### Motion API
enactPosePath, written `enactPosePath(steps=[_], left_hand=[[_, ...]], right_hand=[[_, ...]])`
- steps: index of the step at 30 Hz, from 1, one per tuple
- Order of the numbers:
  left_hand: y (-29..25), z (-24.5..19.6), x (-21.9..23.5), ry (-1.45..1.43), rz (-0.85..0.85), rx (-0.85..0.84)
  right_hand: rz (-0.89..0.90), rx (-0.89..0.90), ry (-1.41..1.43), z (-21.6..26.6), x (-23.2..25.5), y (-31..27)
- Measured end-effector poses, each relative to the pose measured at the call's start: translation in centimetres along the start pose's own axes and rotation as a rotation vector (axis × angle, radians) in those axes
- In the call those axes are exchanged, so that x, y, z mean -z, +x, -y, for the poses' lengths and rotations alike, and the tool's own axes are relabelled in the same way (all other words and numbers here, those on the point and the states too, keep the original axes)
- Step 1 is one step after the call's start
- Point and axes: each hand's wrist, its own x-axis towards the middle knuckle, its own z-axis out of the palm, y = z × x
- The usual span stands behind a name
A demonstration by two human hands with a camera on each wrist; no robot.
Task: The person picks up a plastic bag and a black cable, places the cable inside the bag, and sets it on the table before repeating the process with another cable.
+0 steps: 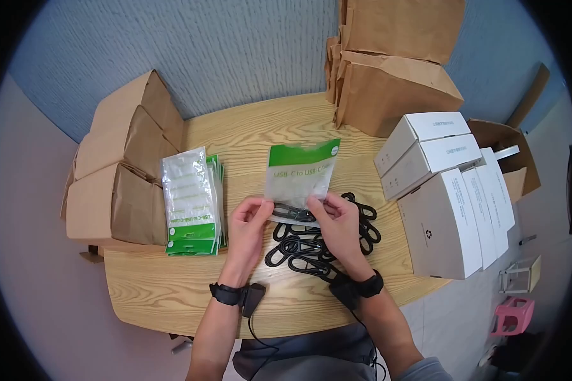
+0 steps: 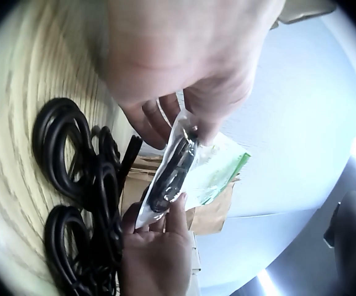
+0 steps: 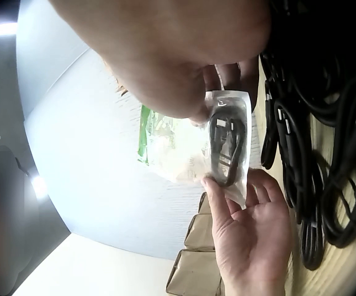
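Both hands hold up a clear plastic bag (image 1: pixel 297 181) with a green top band printed "USB-C to USB-C". A coiled black cable (image 1: pixel 292 212) lies in the bag's bottom, its metal plugs showing in the right wrist view. My left hand (image 1: pixel 248 223) pinches the lower left edge between thumb and fingers; my right hand (image 1: pixel 338 222) pinches the lower right edge the same way. Under the bag, several coiled black cables (image 1: pixel 305 246) lie in a pile on the wooden table (image 1: pixel 165 286).
Left of the hands lies a stack of green-and-clear bags (image 1: pixel 194 203), beside brown paper bags (image 1: pixel 95 200). More brown paper bags (image 1: pixel 397 89) stand at the back right. White boxes (image 1: pixel 435 222) fill the right edge, with an open cardboard box (image 1: pixel 499 136) behind them.
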Motion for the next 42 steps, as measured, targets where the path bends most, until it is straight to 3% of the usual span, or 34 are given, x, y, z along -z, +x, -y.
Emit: enactPosePath(steps=[3,8,20,23,27,40,42], left_hand=[[-0.3,-0.8,-0.7,0.059,-0.035,0.02],[0.2,-1.3,-1.2,-0.165,-0.199,-0.022],[0.0,-0.8,-0.3,0.126,-0.082,-0.009],[0.2,-0.7,-0.5,0.06,-0.18,-0.034],[0.1,-1.1,-0.9,-0.049,-0.188,-0.042],[-0.1,-1.2,-0.6,0.17,-0.047,-0.059],[0.0,-0.8,-0.4,0.004,-0.139,-0.074]], right_hand=[[0.0,0.019,0.067,0.0,-0.2,0.0],[0.003,-0.007,0.102,0.5,0.0,0.3],[-0.018,0.062,0.044,0.0,0.2,0.1],[-0.025,0.032,0.039,0.6,0.1,0.2],[-0.058,0.024,0.037,0.7,-0.1,0.0],[-0.063,0.115,0.011,0.3,0.2,0.2],[-0.073,0.098,0.033,0.7,-0.2,0.0]])
